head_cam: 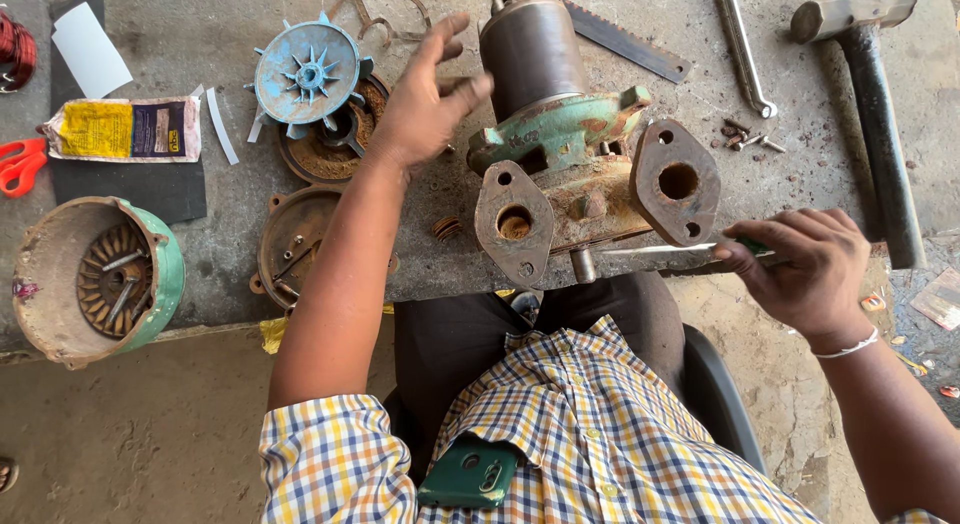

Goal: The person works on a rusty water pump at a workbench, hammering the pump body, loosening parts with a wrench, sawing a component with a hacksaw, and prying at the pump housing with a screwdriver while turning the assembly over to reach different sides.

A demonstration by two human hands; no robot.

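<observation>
Pump body (580,184): lying at the near edge of the surface (820,174), flanges facing the person for access.
Right hand (805,264): grip pinching a flat blade (660,254) against the casting.
Left hand (425,104): hovering, fingers spread, holding nothing, beside the blue fan (305,76).

Repair workshop, gritty concrete bench (200,254), hammer (870,104), dismantled pump (570,154)
</observation>
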